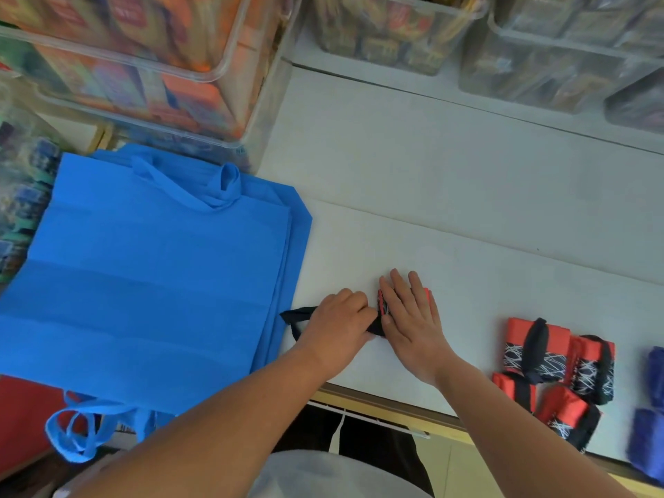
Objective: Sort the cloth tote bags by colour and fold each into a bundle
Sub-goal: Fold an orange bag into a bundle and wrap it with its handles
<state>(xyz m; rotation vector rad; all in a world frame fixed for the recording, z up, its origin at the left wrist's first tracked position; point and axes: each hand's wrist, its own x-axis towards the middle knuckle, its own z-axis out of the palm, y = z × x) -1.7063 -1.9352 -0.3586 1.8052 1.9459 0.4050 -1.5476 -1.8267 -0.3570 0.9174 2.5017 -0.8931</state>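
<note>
Red-and-black folded cloth tote bag (381, 303) on the white desk (467, 210).
Right hand (409, 318) presses it with flat fingers; left hand (341, 318) grips its black strap (298, 314).

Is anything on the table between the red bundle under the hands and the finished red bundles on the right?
Nothing visible does. Only bare table lies between the red bundle under the right hand and the finished red bundles. The left hand grips its black strap on the other side.
</note>
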